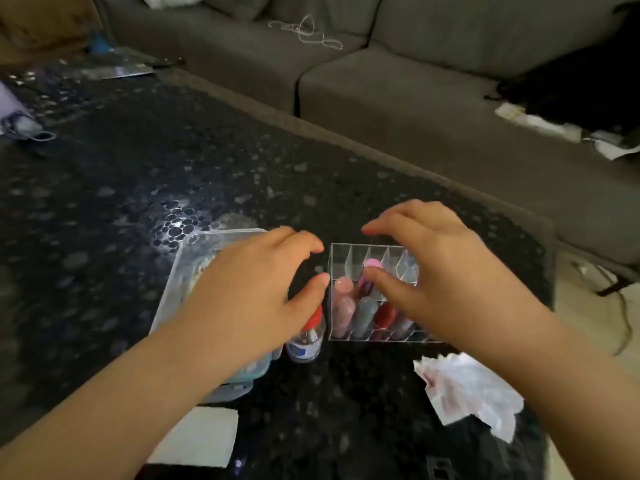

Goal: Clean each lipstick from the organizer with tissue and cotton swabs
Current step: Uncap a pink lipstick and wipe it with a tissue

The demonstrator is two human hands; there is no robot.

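Landmark: clear acrylic organizer point(346, 252), sitting on the dark speckled table point(138, 188). I place everything else from it.
Hidden: the organizer's right half is behind my right hand point(426, 261); I can't count its compartments or see what stands there.
Blur: the whole frame is soft. The lipsticks point(367, 310) read only as rounded coloured caps, pink, grey-blue and red; no labels legible.
Lipsticks, place: upright in the organizer's near rows, with one pink cap point(372, 264) further back, just under my right thumb.
Right hand: spread above the organizer, fingers arched and apart, thumb down near the pink cap. It grips nothing that I can see; contact with the cap I cannot tell.
Left hand: left hand point(256, 275) just left of the organizer, fingers loosely curved, thumb tip close to the organizer's left wall. Holding nothing.
Bottle: small clear bottle with red cap point(308, 336) beside the organizer's near-left corner, top partly behind my left hand.
Container: lidded clear plastic box point(194, 251) left of the organizer, mostly covered by my left forearm; contents unreadable.
Tissue: crumpled, pink-stained tissue point(467, 389) nearer me than the organizer, to the right, partly under my right forearm.
White pad: flat white square point(204, 434) nearer me and left, corner hidden by my arm.
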